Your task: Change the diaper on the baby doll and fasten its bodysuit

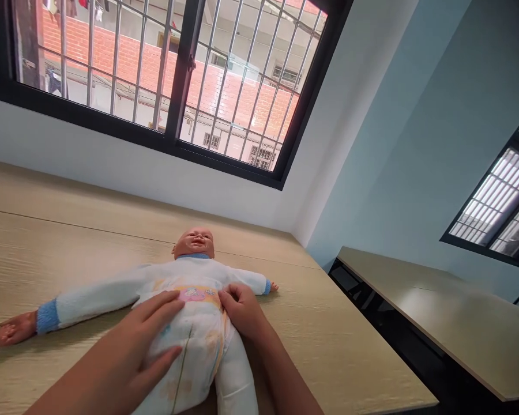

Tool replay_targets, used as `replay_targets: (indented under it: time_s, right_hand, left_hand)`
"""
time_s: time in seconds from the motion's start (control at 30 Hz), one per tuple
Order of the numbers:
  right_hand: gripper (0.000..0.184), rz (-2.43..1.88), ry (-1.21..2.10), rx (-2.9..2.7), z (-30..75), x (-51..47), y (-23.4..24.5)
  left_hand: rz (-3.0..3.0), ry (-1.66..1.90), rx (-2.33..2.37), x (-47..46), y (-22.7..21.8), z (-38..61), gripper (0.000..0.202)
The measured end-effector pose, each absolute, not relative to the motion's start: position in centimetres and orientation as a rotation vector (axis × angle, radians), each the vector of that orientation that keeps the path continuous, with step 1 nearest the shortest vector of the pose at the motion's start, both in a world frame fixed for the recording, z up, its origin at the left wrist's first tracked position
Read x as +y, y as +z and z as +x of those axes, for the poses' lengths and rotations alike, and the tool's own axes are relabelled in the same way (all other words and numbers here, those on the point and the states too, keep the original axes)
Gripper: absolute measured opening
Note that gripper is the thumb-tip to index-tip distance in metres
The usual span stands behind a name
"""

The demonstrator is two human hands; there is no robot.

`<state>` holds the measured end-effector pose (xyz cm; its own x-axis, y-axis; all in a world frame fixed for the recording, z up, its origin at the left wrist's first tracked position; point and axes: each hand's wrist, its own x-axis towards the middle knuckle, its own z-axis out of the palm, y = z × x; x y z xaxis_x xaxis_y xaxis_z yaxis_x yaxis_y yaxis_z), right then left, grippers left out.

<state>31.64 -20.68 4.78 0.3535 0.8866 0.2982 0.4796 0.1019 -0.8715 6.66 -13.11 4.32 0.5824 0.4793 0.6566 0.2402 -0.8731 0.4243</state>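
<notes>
A baby doll (194, 242) lies on its back on the wooden table, arms spread wide, in a white outfit with blue cuffs and collar. Around its waist and hips is a white diaper (194, 340) with a printed orange front band. My left hand (151, 328) rests on the diaper's left side in view, fingers stretched out and thumb apart. At the opposite side of the waistband, my right hand (242, 311) pinches the diaper's edge between thumb and fingers. The doll's lower legs run out of view at the bottom.
The light wooden table (328, 334) reaches back to the wall below a barred window (173, 86). A second table (415, 305) with a dark front stands to the right, past a gap. Another window (497, 202) is on the right wall.
</notes>
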Motion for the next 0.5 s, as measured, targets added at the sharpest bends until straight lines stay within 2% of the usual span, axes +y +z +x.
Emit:
replay_targets:
  time_s: [0.1,0.23,0.37,0.5]
  right_hand:
    - [0.031,-1.561,0.422,-1.239,31.8,-20.7,4.5]
    - [0.033,-1.629,0.392,-1.434,32.3,-20.8,4.0]
    - [0.038,-1.657,0.263,-1.367,32.4,-20.9,3.9]
    - [0.039,-1.654,0.203,-1.324,32.5,-20.8,3.9]
  left_hand:
    - [2.637,1.182,0.626,-13.5,2.5,6.3,0.057]
    - [2.712,1.213,0.697,-13.5,1.4,5.9,0.054]
    - [2.776,1.173,0.743,-13.8,-0.1,4.9,0.055]
    - [2.803,1.202,0.680,-14.2,-2.1,3.5,0.069]
